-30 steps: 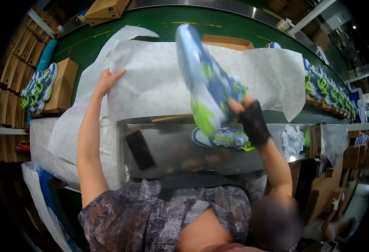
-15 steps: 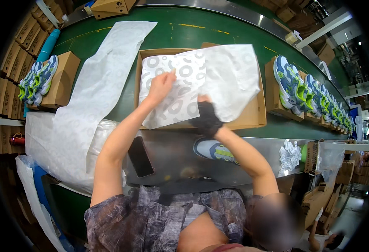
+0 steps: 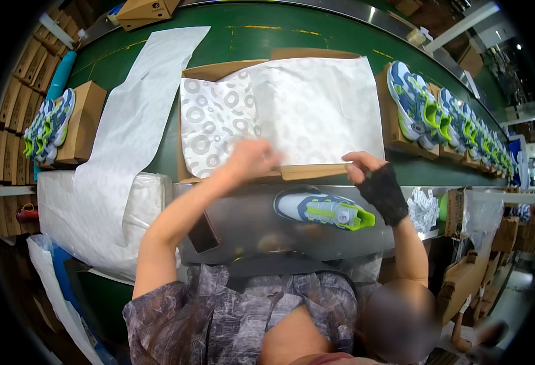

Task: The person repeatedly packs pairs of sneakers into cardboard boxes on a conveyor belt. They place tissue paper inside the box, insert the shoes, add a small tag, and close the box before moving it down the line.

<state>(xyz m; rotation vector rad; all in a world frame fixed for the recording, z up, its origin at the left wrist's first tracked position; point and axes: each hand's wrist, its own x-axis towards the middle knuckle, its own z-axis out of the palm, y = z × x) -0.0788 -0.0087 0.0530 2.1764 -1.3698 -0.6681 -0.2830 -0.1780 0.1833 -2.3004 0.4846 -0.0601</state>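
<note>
Head view: the left hand (image 3: 249, 159) lies flat, fingers spread, on the tissue paper (image 3: 279, 112) folded over the open cardboard shoebox (image 3: 316, 172) on the green conveyor belt (image 3: 158, 152), seemingly to keep the wrapping down. The right hand (image 3: 374, 179), in a black fingerless glove, hovers loosely curled at the box's near edge, gripping nothing. One sneaker (image 3: 322, 208) waits on the metal bench (image 3: 243, 222). More boxed sneakers (image 3: 422, 109) line the belt.

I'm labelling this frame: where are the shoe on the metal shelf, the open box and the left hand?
shoe (image 3: 323, 208), head view, its side
box (image 3: 307, 172), head view, near wall
left hand (image 3: 249, 159), head view, its back
</note>
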